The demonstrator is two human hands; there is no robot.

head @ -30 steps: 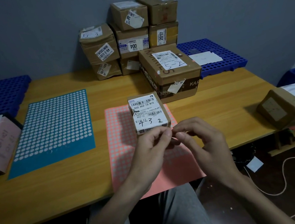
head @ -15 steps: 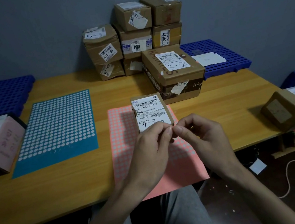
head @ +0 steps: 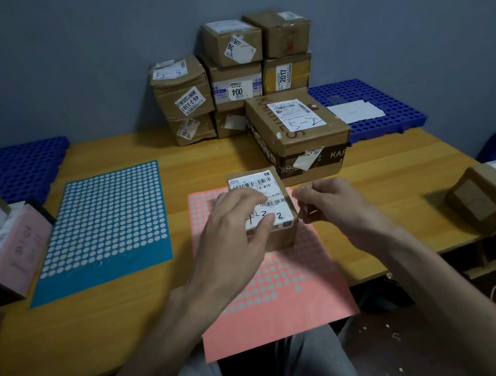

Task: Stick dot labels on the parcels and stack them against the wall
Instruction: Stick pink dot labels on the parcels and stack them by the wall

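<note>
On the small parcel [head: 269, 208] the white shipping label carries barcodes, a printed run ending "12-815", and a handwritten line of which only a final "2" is clear, the rest being under fingers. The parcel sits on the far end of the pink dot-label sheet [head: 272, 297], which lies on the wooden table [head: 71, 334] with its near edge hanging over the front. The left hand [head: 234, 225] lies over the top of the parcel, fingers spread and fairly straight, fingertips and thumb resting on the label. The right hand [head: 328, 206] hangs just beside the parcel's right side, fingers curled, thumb and forefinger pinched together; I cannot tell whether anything is between them. To the left lies a blue dot-label sheet [head: 101, 227]. Just behind the small parcel stands a large carton [head: 296, 132] with "KAR" showing on its dark side tape. Behind that, the stack of parcels [head: 233, 77] against the grey wall [head: 67, 53] shows labels reading "004", "2017" and "46-3-3301".
</note>
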